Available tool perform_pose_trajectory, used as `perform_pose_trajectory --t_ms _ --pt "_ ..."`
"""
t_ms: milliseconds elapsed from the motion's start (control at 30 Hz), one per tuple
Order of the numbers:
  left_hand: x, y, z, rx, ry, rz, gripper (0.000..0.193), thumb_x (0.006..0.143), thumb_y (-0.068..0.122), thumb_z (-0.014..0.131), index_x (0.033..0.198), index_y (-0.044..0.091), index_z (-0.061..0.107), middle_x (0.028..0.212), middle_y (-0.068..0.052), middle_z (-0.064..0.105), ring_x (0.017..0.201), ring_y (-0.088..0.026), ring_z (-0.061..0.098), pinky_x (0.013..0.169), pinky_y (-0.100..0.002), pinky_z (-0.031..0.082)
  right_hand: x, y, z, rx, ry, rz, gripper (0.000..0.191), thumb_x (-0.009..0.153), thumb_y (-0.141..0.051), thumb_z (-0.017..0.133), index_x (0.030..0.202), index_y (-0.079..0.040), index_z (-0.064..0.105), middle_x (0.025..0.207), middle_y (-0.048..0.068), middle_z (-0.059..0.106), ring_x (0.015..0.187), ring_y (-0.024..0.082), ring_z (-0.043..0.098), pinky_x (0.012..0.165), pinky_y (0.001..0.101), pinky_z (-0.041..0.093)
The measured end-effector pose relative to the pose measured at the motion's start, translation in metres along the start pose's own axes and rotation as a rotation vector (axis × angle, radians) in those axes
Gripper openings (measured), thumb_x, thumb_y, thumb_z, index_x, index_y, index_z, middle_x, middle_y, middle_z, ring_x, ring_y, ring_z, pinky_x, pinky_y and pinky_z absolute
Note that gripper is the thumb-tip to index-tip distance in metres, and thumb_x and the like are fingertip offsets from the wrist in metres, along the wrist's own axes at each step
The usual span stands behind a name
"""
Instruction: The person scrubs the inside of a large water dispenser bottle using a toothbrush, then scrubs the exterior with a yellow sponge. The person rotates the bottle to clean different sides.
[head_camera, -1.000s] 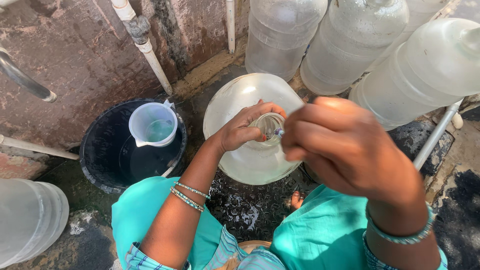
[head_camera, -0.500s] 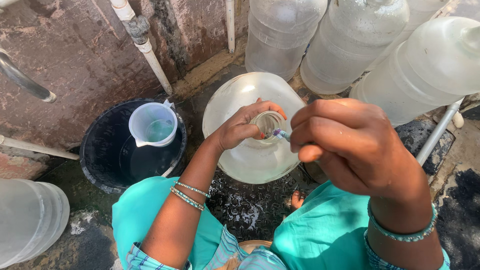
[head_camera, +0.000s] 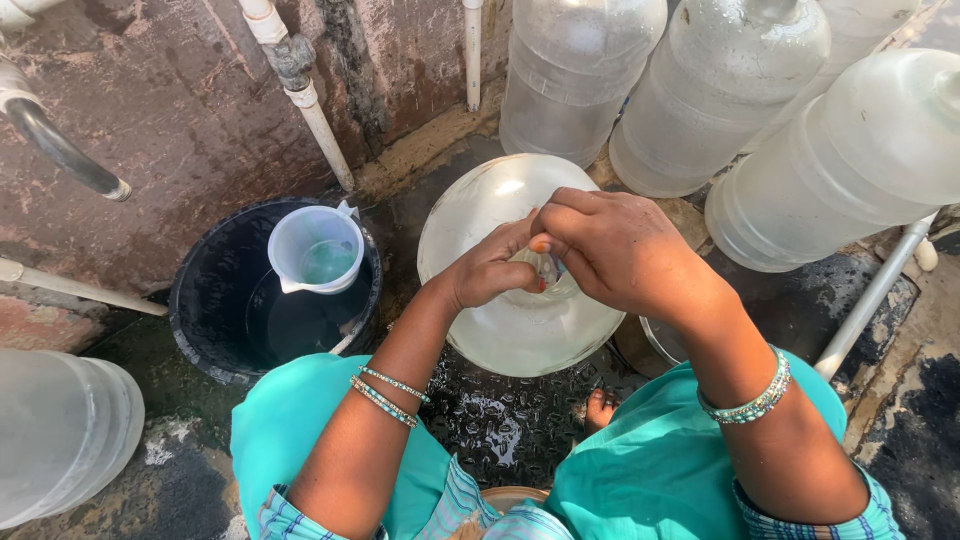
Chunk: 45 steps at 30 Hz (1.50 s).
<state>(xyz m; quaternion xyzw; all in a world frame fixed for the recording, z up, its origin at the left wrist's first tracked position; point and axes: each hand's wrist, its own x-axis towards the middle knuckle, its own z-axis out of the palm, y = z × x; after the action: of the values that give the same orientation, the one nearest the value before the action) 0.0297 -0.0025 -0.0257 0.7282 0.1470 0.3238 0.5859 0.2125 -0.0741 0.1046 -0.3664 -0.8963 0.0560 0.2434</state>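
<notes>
The large clear plastic water jug (head_camera: 520, 270) stands upright on the wet floor between the person's knees. The left hand (head_camera: 490, 272) grips its neck, fingers closed. The right hand (head_camera: 615, 250) has dropped from above onto the mouth, fingers pinched there; what they hold is hidden. A black bucket (head_camera: 215, 320) with a white jug (head_camera: 315, 250) sits beside.

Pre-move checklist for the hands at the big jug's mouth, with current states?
1. Left hand steadying the neck of the large clear jug: ok.
2. Right hand over the jug mouth, fingertips at the opening: ok.
3. What the right fingers pinch at the mouth: cannot tell, hidden by the hand.
4. Jug upright on the wet floor: ok.
5. Plastic mug in the black bucket, within reach of the left hand: ok.
6. Room behind: not ok, other clear jugs crowd close to the rear.
</notes>
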Motion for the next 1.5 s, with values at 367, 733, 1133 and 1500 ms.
perform_pose_trajectory --t_ms 367,733,1133,1500 --pt "0.004 0.000 0.001 0.035 0.076 0.060 0.080 0.071 0.024 0.056 0.148 0.005 0.052 0.123 -0.008 0.062 0.122 -0.017 0.059 0.121 -0.036 0.028 0.009 0.010 0.015 0.195 0.132 0.395 0.028 0.105 -0.024 0.060 0.090 -0.002 0.069 0.075 0.010 0.062 0.067 0.024 0.064 0.062 0.0357 0.049" --pt "0.010 0.012 -0.017 -0.168 0.141 -0.005 0.069 0.071 0.023 0.051 0.136 0.002 0.057 0.121 -0.005 0.059 0.116 -0.016 0.053 0.098 -0.027 0.044 -0.003 0.024 0.048 0.891 0.344 0.534 0.032 0.106 -0.028 0.059 0.122 0.000 0.059 0.106 0.006 0.067 0.098 0.009 0.070 0.087 0.0241 0.057" --pt "0.013 0.013 -0.002 -0.109 0.066 -0.094 0.083 0.074 0.018 0.053 0.155 0.008 0.042 0.119 -0.011 0.064 0.092 -0.026 0.062 0.131 -0.029 0.010 0.000 0.013 0.008 0.352 0.140 0.504 0.032 0.111 -0.030 0.054 0.107 -0.003 0.070 0.067 0.003 0.062 0.054 0.007 0.056 0.049 0.0234 0.043" --pt "0.007 0.021 0.030 0.472 0.543 0.092 0.081 0.078 0.042 0.088 0.141 0.011 0.048 0.133 -0.014 0.063 0.126 -0.035 0.064 0.106 -0.042 0.050 -0.003 0.038 0.022 0.805 0.367 0.384 0.031 0.117 -0.025 0.058 0.120 0.004 0.066 0.099 0.005 0.070 0.087 0.009 0.070 0.081 0.0236 0.059"
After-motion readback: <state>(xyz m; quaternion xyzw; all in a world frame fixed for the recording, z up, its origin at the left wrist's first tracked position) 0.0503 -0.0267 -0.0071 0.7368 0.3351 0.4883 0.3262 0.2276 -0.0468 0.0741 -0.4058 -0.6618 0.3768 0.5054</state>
